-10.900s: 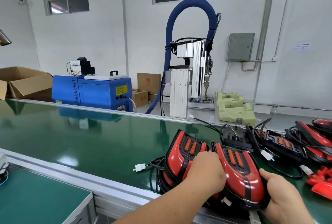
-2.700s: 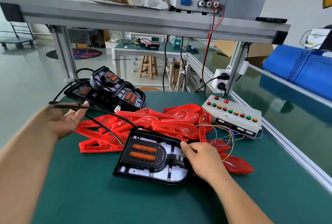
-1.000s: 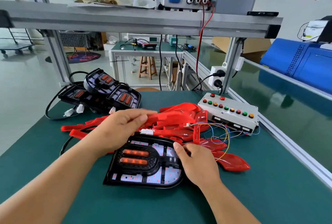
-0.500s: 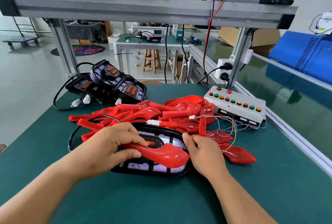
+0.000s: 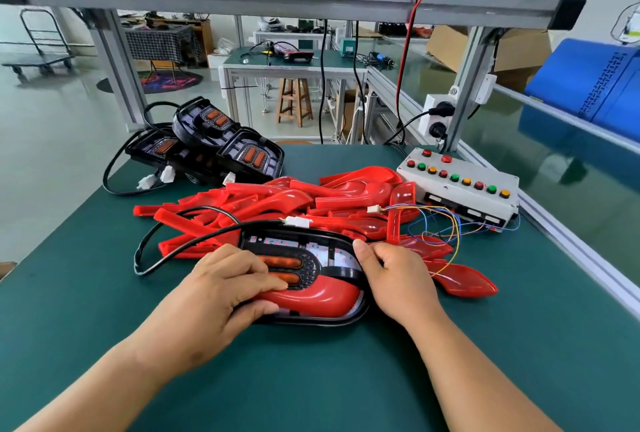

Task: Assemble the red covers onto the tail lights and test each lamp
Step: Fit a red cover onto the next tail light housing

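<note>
One tail light [image 5: 311, 251], black housing, flat on the green tabletop [image 5: 311, 379] between both hands. One red cover [image 5: 318, 296], lying on the housing's near half. The left hand [image 5: 214, 296] has its fingers [image 5: 263, 279] bent over the cover's left end and its thumb at the near edge, pinching it; that end is hidden beneath. The right hand [image 5: 398, 279] is curled round the housing's right rim, fingertips out of sight. Spare covers [image 5: 311, 196] are heaped just beyond the fingers. A black cable [image 5: 137, 255] loops left of the left hand.
</note>
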Motion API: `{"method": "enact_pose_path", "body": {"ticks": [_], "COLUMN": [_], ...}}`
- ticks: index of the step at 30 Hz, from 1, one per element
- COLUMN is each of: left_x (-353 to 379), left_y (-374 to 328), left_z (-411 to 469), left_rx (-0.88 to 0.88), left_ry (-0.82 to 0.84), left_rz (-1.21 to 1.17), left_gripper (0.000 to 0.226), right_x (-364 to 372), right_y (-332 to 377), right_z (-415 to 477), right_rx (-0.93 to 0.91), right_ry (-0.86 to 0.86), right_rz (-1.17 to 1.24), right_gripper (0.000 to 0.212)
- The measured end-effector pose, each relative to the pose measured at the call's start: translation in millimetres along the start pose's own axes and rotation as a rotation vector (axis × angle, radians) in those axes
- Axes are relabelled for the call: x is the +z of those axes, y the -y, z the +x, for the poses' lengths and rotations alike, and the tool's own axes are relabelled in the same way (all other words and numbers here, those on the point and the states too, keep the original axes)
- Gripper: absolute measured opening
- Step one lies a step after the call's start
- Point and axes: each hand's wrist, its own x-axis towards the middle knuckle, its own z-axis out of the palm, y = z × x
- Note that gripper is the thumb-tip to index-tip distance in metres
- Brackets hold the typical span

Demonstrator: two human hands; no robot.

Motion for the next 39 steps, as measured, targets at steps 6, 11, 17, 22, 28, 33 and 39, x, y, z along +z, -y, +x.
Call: {"method": "enact_pose_path", "body": {"ticks": [6,11,17,22,28,33,39], "left_x": [5,11,14,12,17,14,12], "left_y": [-1,-7,-7,-5,-10,-4,8], "left_z": [-5,-3,-7,-8,-15,-16,-14], "left_rx": [-0.027,-0.021,-0.011,-0.014,-0.189,-0.458,-0.851], "left_ry": [-0.084,-0.081,-0.107,-0.027,-0.091,-0.175,-0.148], "left_rz": [-0.052,0.014,0.060,0.048,-0.062,-0.307,-0.730], "left_gripper": [0.045,0.043,0.039,0.033,0.032,0.032,0.060], "right_x": [0,-1,-2,-3,-14,-17,-15], "right_y": [1,1,2,3,1,-3,3], "right_z": [1,0,-1,-1,-4,-7,-9], "right_rx": [0.002,0.008,0.022,0.030,0.024,-0.072,0.084], "right_ry": [0.009,0.008,0.014,0.008,0.200,0.439,0.463], "right_rz": [-0.012,0.008,0.025,0.044,0.165,0.131,0.542], "right_gripper": [0.054,0.055,0.055,0.056,0.073,0.064,0.058]}}
